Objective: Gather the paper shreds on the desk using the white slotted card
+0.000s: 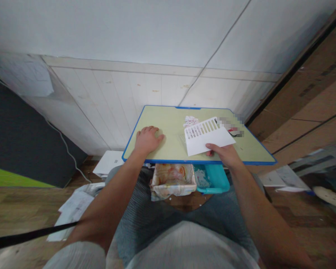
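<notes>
My right hand grips a white card by its near edge, thumb on top. A row of long rounded slots runs along the card's far side; some show a dark printed pattern and others show the tabletop's colour. My left hand rests palm down on the small table, fingers spread, holding nothing. Just beyond the card lies a small white piece with reddish marks. A clear film-like edge shows at the card's left, too faint to name.
A blurred-out item with red on it lies at the table's right. Under the front edge are a lined basket and a turquoise bin with white scraps. Papers lie at the lower left. Cardboard stands at the right.
</notes>
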Tool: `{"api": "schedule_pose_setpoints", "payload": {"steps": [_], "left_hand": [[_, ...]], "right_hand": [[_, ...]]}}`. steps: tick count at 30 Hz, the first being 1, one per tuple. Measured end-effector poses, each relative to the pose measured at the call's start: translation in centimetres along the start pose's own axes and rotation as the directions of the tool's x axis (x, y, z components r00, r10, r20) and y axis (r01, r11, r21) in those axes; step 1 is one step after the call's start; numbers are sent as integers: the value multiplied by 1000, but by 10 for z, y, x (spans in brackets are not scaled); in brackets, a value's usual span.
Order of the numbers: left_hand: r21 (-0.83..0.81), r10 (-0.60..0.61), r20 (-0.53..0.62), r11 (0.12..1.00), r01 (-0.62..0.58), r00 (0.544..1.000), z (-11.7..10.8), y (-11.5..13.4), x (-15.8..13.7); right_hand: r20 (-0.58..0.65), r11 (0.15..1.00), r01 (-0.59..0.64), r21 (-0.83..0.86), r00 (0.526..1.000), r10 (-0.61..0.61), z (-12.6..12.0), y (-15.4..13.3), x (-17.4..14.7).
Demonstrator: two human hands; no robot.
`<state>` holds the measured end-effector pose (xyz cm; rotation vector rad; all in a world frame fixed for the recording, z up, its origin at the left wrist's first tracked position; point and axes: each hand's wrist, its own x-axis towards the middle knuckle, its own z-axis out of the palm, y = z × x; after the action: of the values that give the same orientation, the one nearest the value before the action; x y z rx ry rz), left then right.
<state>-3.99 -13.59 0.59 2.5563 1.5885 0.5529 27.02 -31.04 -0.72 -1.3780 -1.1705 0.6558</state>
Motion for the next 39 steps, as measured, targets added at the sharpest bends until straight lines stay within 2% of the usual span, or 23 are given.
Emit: {"api": "schedule_pose_setpoints", "payload": {"steps": [4, 15, 26, 34, 39], "left_hand": [[-3, -2, 2, 1000, 2, 1000, -2, 2, -1], [7, -7, 5, 1000, 7, 1000, -2, 2, -1], [10, 0, -1, 1000, 0, 1000, 0, 0, 0], [2, 6, -8, 1000, -6, 1000, -2, 1, -1], [8, 1, -8, 1000, -1, 1000, -1, 0, -1]], "right_hand": [[70, 1000, 4, -29, 998, -2, -1, -2, 0], [77, 999, 25, -47, 997, -22, -5, 3, 1], [-3, 999, -38, -9, 999, 38, 2, -1, 1], [-34, 997, -23, 68, 999, 25, 4, 6, 4], [-189, 988, -29, 152, 980, 58, 5, 12, 10]]}}
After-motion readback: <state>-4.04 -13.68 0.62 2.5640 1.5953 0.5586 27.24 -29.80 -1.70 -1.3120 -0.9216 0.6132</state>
